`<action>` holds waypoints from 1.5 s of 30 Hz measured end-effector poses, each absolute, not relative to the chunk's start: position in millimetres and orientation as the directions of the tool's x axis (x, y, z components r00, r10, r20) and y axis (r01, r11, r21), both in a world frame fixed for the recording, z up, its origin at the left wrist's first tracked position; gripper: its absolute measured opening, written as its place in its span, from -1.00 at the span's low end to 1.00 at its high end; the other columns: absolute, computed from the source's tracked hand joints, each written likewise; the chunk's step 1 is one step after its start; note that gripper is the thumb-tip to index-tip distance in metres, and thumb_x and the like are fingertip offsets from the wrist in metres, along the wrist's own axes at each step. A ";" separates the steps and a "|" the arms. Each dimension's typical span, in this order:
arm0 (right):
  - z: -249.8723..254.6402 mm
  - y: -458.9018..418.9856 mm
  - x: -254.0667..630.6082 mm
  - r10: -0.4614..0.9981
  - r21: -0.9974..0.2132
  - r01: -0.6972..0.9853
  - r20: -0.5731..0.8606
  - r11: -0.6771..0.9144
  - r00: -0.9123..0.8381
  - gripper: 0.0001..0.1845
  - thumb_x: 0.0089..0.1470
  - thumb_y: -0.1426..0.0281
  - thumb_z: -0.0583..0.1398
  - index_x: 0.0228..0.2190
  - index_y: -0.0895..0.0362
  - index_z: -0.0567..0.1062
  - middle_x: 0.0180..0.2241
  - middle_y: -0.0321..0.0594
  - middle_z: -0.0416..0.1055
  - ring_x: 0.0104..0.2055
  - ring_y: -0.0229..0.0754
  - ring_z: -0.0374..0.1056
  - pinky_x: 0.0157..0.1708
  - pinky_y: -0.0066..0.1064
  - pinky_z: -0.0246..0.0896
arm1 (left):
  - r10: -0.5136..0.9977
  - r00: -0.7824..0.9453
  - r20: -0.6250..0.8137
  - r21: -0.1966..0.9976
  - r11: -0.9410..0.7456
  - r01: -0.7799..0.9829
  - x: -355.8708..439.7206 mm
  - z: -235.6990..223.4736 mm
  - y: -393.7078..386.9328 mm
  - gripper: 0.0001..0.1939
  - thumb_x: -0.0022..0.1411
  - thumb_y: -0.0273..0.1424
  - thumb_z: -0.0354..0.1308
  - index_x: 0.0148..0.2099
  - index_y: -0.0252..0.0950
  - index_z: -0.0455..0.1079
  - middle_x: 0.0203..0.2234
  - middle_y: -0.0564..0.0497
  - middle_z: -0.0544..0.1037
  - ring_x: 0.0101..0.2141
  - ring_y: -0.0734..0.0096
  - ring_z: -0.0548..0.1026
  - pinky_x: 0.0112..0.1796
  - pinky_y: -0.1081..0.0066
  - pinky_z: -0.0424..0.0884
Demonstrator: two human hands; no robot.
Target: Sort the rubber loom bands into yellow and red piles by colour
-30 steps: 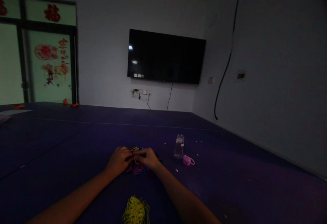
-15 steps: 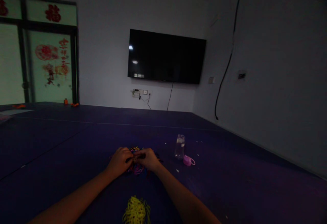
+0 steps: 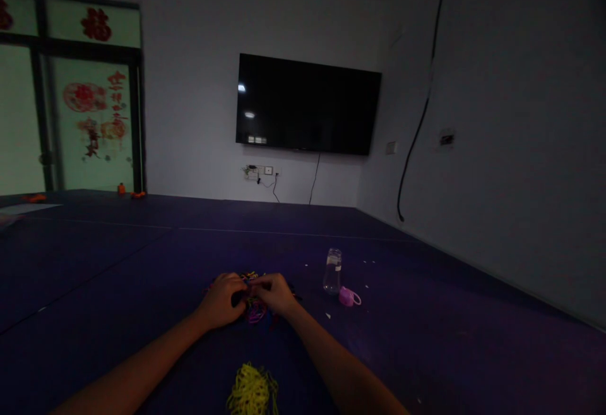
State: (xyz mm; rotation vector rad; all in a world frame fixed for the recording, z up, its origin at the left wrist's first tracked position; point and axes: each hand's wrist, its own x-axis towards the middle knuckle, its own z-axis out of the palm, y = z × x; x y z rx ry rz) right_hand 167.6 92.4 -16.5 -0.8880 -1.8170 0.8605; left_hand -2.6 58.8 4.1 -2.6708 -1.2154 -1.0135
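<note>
A tangled pile of multicoloured cords (image 3: 256, 311), with pink, blue, red and yellow strands, lies on the dark purple surface under both hands. My left hand (image 3: 223, 300) is over the pile's left side, its fingers curled inward. From the right, my right hand (image 3: 274, 294) meets it with thumb and fingertips pinched together. The fingertips of both hands nearly touch; whatever thin piece they grip is too small and dark to make out. Nearer to me, between my forearms, sits a separate heap of yellow cords (image 3: 252, 391).
Right of my hands stands a clear bottle (image 3: 332, 273) without its lid; a pink lid with a loop (image 3: 347, 297) lies beside it. Small white scraps (image 3: 328, 316) are scattered around. Orange objects (image 3: 122, 189) sit at the far left edge. A television (image 3: 308, 105) hangs on the far wall.
The fingers have shifted slightly over the cords, with my left thumb lower and further from the fingertips. Both hands stay at the pile. The bottle, lid and yellow heap are unmoved.
</note>
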 end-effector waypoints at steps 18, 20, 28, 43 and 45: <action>-5.1 77.9 168.0 0.841 -0.672 0.528 0.511 0.519 -0.176 -0.67 0.03 0.44 0.04 -0.28 0.10 0.58 -0.44 -0.26 0.54 -0.46 -0.23 0.42 -0.47 -0.51 0.23 | 0.584 0.556 0.592 0.224 -0.781 0.582 -4.3 -2.5 68.7 -0.88 -0.02 -0.57 0.14 -0.42 -0.25 0.43 -0.42 -0.01 0.53 -0.27 0.25 0.45 -0.24 0.36 0.33; -4.6 76.8 167.4 0.840 -0.643 0.562 0.505 0.520 -0.200 -0.66 0.01 0.47 0.05 -0.27 0.09 0.58 -0.45 -0.26 0.54 -0.48 -0.23 0.42 -0.48 -0.52 0.21 | 0.592 0.550 0.590 0.233 -0.776 0.586 -4.3 -2.5 69.4 -0.88 -0.02 -0.58 0.14 -0.44 -0.26 0.41 -0.43 -0.01 0.53 -0.29 0.26 0.45 -0.26 0.37 0.33; -0.7 73.4 167.1 0.773 -0.454 0.640 0.496 0.620 -0.397 -0.70 -0.18 0.52 0.12 -0.39 0.04 0.59 -0.44 -0.31 0.54 -0.42 -0.21 0.42 -0.45 -0.53 0.16 | 0.647 0.486 0.588 0.285 -0.728 0.624 -3.5 -0.2 69.4 -0.85 -0.02 -0.61 0.10 -0.45 -0.27 0.41 -0.46 0.00 0.52 -0.32 0.27 0.45 -0.27 0.37 0.32; -5.0 79.7 165.9 0.721 -0.441 0.586 0.551 0.679 -0.421 -0.62 -0.21 0.58 0.12 -0.33 0.06 0.57 -0.34 -0.27 0.55 -0.30 -0.18 0.44 -0.28 -0.49 0.23 | 0.646 0.421 0.637 0.348 -0.728 0.591 -5.8 8.3 64.7 -0.86 -0.03 -0.59 0.07 -0.52 -0.27 0.36 -0.48 0.02 0.49 -0.33 0.32 0.43 -0.26 0.40 0.31; -6.4 80.7 165.2 0.723 -0.432 0.600 0.555 0.673 -0.411 -0.64 -0.20 0.57 0.13 -0.33 0.06 0.57 -0.32 -0.25 0.54 -0.27 -0.17 0.43 -0.26 -0.47 0.23 | 0.630 0.423 0.652 0.345 -0.743 0.574 -5.3 10.1 63.3 -0.86 0.01 -0.56 0.08 -0.52 -0.27 0.36 -0.49 0.03 0.48 -0.33 0.32 0.42 -0.28 0.41 0.31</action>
